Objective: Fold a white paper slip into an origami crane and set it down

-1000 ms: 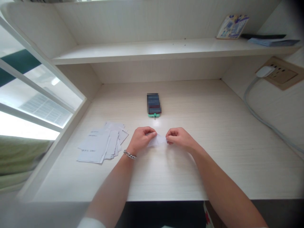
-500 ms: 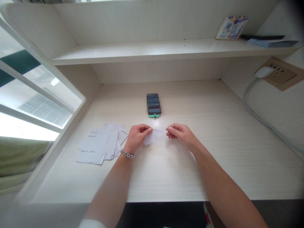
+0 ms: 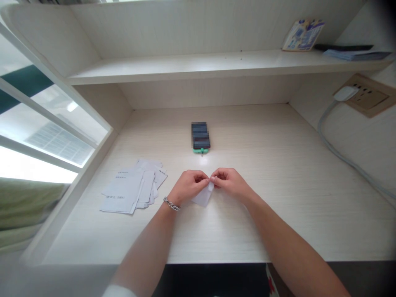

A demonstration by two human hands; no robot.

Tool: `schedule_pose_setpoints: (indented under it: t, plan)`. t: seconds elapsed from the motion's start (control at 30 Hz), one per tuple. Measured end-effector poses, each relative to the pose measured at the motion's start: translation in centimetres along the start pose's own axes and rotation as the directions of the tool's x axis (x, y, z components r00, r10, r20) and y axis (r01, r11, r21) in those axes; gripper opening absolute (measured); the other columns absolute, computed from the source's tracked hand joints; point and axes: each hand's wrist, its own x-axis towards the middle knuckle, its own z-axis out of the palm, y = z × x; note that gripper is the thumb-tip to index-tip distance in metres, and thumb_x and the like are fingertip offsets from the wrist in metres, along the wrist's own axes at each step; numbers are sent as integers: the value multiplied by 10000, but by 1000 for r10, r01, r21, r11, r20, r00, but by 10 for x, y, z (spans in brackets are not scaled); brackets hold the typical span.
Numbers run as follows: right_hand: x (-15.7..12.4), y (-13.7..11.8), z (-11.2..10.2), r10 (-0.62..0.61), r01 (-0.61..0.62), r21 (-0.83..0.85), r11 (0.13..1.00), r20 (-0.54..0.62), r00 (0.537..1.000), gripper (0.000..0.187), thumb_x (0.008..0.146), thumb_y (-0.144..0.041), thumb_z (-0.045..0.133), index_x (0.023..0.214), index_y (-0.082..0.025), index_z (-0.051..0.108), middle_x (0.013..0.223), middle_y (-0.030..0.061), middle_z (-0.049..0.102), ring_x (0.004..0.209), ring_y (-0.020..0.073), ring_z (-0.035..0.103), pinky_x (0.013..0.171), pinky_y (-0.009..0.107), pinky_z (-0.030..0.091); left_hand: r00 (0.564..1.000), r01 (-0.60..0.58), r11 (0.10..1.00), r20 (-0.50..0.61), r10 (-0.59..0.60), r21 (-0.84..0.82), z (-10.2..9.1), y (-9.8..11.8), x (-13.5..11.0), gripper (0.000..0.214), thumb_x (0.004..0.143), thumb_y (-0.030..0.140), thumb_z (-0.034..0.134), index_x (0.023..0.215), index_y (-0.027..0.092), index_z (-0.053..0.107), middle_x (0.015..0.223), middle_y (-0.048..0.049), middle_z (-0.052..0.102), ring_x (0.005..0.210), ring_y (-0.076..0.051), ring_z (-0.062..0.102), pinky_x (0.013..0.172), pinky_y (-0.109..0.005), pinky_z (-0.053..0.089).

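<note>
A small piece of white paper (image 3: 203, 197) is pinched at its upper edge between the fingertips of both hands, just above the desk. My left hand (image 3: 191, 184) is closed on it from the left, with a silver chain bracelet (image 3: 172, 203) round the wrist. From the right, my right hand (image 3: 230, 181) grips the same paper, thumb and forefinger together, almost touching the left fingertips. Part of the paper is hidden behind the fingers. Left of my left hand lies a loose pile of white paper sheets (image 3: 123, 187) with short printed lines.
Beyond my hands a phone (image 3: 200, 135) with a green edge lies on the pale desk (image 3: 278, 165). A shelf (image 3: 185, 68) spans the back, bearing a small printed box (image 3: 303, 35). At right, a white plug with a grey cable (image 3: 328, 144) sits in a wall socket (image 3: 368, 97).
Both hands have come together and slightly nearer to me. My right hand, apart from the paper or only at its tip before, now grips it; the paper has turned to hang downward.
</note>
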Motion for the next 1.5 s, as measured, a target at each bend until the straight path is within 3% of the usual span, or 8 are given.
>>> schedule_pose_setpoints:
  t: [0.13, 0.3, 0.43, 0.63, 0.8, 1.0, 1.23, 1.5]
  plan:
    - [-1, -2, -3, -3, 4, 34, 999, -9, 1000, 156, 743, -308, 598, 731, -157, 635, 605, 9, 585, 561, 123, 527, 550, 252, 412, 1000, 3, 1000, 5, -3, 13, -1, 0, 0, 193, 735, 250, 505, 724, 164, 677, 694, -13, 663, 645, -127, 559, 563, -212, 390]
    - [-2, -3, -29, 42, -20, 180, 983, -118, 992, 183, 694, -328, 655, 700, -148, 627, 584, -3, 562, 521, 99, 489, 525, 240, 405, 998, 52, 998, 21, -51, -41, -14, -10, -1, 154, 690, 202, 506, 656, 157, 649, 605, -7, 622, 597, -125, 555, 562, -218, 405]
    - [-2, -3, -39, 92, -28, 248, 968, -250, 964, 216, 655, -346, 695, 705, -146, 630, 584, 1, 575, 517, 93, 495, 515, 232, 411, 986, 111, 983, -106, -128, -148, -22, -16, 1, 125, 697, 218, 522, 669, 149, 622, 580, -11, 603, 564, -124, 547, 551, -226, 416]
    - [-1, -2, -18, 30, -2, 189, 982, -142, 989, 249, 683, -380, 679, 738, -138, 663, 594, 21, 605, 541, 117, 539, 547, 258, 448, 993, 34, 954, -95, -65, -299, -4, -6, 6, 249, 759, 353, 553, 820, 134, 654, 792, -62, 663, 675, -136, 574, 593, -231, 436]
    - [1, -4, -6, 81, -11, 313, 950, -209, 975, 330, 651, -444, 697, 806, -155, 661, 644, 26, 629, 593, 132, 579, 587, 265, 474, 980, 26, 958, -180, -80, -285, 7, -8, 6, 312, 748, 416, 576, 798, 121, 666, 767, -73, 671, 668, -152, 585, 564, -235, 432]
    - [0, -3, 4, 100, -91, 246, 965, -25, 995, 334, 656, -463, 687, 671, -137, 613, 622, 46, 638, 582, 142, 598, 574, 266, 478, 962, -2, 957, -263, -78, -291, 4, -10, 6, 315, 743, 421, 590, 804, 123, 669, 781, -77, 682, 683, -160, 601, 571, -236, 446]
    - [-1, -3, 3, 98, -92, 235, 967, -12, 995, 319, 669, -449, 681, 690, -140, 603, 634, 35, 639, 571, 130, 596, 565, 257, 471, 975, -8, 936, -210, -70, -351, 7, -8, 6, 280, 740, 389, 607, 795, 119, 656, 769, -73, 671, 671, -147, 594, 571, -228, 444]
    - [0, -5, 2, 50, -13, 272, 962, -126, 991, 294, 669, -420, 685, 734, -140, 624, 620, 25, 623, 585, 135, 590, 580, 267, 480, 982, -5, 954, -181, -52, -300, 7, -7, 5, 288, 748, 396, 587, 810, 124, 659, 779, -76, 675, 689, -158, 599, 584, -239, 453]
